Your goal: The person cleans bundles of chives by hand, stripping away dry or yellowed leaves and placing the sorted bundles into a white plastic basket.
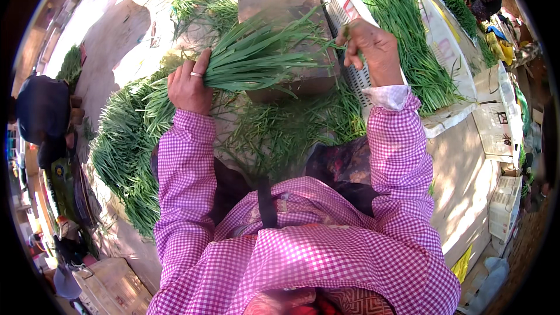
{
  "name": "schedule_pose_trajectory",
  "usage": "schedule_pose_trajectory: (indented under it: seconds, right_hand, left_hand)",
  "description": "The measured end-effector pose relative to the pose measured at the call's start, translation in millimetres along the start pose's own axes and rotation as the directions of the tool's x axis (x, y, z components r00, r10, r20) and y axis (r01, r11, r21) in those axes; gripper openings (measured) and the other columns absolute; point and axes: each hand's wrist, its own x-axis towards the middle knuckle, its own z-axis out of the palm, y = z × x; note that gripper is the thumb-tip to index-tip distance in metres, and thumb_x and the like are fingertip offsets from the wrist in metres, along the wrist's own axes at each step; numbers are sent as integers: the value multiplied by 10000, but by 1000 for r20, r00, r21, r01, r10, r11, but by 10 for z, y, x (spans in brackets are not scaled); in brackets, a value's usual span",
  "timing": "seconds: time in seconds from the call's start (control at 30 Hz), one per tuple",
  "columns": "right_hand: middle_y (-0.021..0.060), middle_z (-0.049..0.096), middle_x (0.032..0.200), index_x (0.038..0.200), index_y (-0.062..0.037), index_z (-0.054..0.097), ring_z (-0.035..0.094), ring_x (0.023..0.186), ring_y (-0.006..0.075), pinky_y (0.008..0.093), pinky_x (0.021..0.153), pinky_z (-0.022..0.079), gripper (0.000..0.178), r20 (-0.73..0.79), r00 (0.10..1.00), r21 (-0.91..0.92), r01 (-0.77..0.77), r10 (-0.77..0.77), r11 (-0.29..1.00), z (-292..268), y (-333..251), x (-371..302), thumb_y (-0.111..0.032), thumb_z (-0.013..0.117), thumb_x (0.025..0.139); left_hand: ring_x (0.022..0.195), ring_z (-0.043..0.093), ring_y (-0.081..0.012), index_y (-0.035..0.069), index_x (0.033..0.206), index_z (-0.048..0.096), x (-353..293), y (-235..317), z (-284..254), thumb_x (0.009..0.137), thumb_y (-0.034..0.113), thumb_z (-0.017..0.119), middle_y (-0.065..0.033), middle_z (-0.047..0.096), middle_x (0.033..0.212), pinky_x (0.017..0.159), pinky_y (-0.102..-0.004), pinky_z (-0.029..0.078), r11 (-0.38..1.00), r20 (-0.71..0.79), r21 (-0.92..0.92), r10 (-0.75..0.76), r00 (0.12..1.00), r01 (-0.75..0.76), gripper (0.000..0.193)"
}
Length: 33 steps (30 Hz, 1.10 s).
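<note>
My left hand (191, 84), a ring on one finger, is closed round the base of a bunch of garlic chives (256, 58). The long flat leaves fan out to the right above a low brown block (256, 3). Beyond the leaf tips my right hand (371, 46) is raised beside a white crate (341, 0), its fingers curled together. A thin wisp of green shows at these fingertips, apparently a few chive leaves. Close to my left forearm lies a large heap of chives (125, 146).
Chives laid lengthwise (396, 35) fill the white crate. Loose leaf scraps (274, 134) cover the ground before my knees. More pale crates (496, 116) stand at the right, and a wooden box (114, 286) at the lower left. A person in dark clothes (41, 111) is at the left edge.
</note>
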Motion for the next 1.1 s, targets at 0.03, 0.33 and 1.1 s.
schedule_pose_trajectory:
  seconds: [0.03, 0.33, 1.1]
  right_hand:
    - [-1, 552, 631, 827, -14, 628, 459, 479, 76, 230, 485, 420, 307, 40, 999, -124, 42, -37, 991, 49, 3, -29, -319, 622, 866]
    - [-27, 569, 640, 846, -34, 628, 516, 532, 45, 192, 487, 410, 134, -199, 980, -95, -29, 10, 995, 218, -75, -38, -167, 641, 851]
    - [80, 639, 696, 907, -108, 597, 621, 672, 290, 396, 648, 449, 221, 265, 947, -791, 323, -184, 519, 595, 402, -116, -268, 663, 770]
  left_hand:
    - [712, 563, -186, 259, 1140, 602, 6, 7, -1, 672, 178, 674, 1, 528, 736, 645, -326, 411, 1000, 13, 4, -5, 1000, 5, 480]
    - [708, 560, -185, 257, 1139, 593, -18, 86, 23, 678, 111, 632, 0, 511, 727, 644, -337, 418, 994, 58, 16, 103, 993, -104, 485]
    - [615, 499, -195, 250, 1178, 557, -80, 329, 76, 656, 66, 595, -12, 452, 686, 587, -335, 395, 951, 104, -107, 301, 948, -291, 556]
